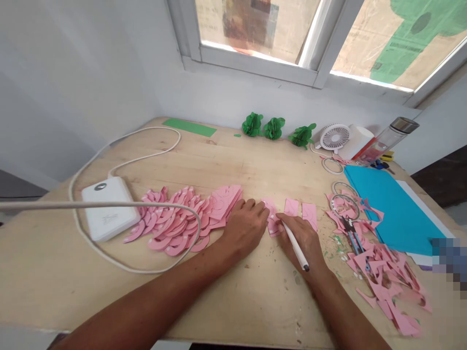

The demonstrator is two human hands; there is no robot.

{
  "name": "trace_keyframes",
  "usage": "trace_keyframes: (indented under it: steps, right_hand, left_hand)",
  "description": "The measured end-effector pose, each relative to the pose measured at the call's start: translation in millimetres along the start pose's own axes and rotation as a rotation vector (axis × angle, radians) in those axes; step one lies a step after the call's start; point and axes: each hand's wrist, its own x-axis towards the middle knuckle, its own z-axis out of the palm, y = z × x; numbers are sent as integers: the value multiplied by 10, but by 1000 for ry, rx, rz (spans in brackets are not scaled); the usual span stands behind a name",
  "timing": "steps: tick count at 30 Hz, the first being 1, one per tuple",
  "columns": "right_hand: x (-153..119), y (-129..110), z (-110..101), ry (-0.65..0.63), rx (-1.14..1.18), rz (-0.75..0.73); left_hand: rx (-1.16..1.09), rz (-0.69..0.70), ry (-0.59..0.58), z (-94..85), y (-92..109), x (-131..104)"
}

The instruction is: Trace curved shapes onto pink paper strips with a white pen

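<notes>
My left hand [248,224] rests on the table, its bent fingers pressing the left edge of a small pink paper piece [272,224]. In my right hand [303,239] is a white pen [295,244], its dark end toward me. The fingertips of that hand are over the paper, and they hide the pen's tip. Two more pink paper pieces with drawn lines, one a rectangle [291,207] and one beside it [309,215], lie just beyond my right hand. To the left of my left hand are a stack of pink rectangles [225,201] and a heap of curved pink cutouts [175,226].
A white power bank [109,209] with a looping cable [120,265] sits at left. At right are scissors [352,233], pink scraps [383,282], tape rolls [332,166] and blue sheets [396,209]. Green paper shapes [274,128], a small fan [334,137] and a bottle [386,141] stand by the wall.
</notes>
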Motion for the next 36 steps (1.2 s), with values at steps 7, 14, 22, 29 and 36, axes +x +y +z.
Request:
trace_keyframes:
  steps: [7, 14, 22, 29, 36]
  right_hand:
    - [1, 38, 10, -1, -19, -37]
    - [8, 10, -13, -15, -6, -21]
    - [-11, 45, 4, -29, 6, -25]
    - [-17, 48, 5, -35, 11, -19]
    - [-9, 30, -12, -48, 15, -11]
  left_hand:
    - [-4, 1, -4, -2, -6, 10]
    - [-18, -23, 8, -4, 17, 9]
    - [-23, -22, -3, -11, 19, 3]
    - [-22, -21, 5, -33, 35, 7]
    - [-8, -20, -5, -59, 45, 11]
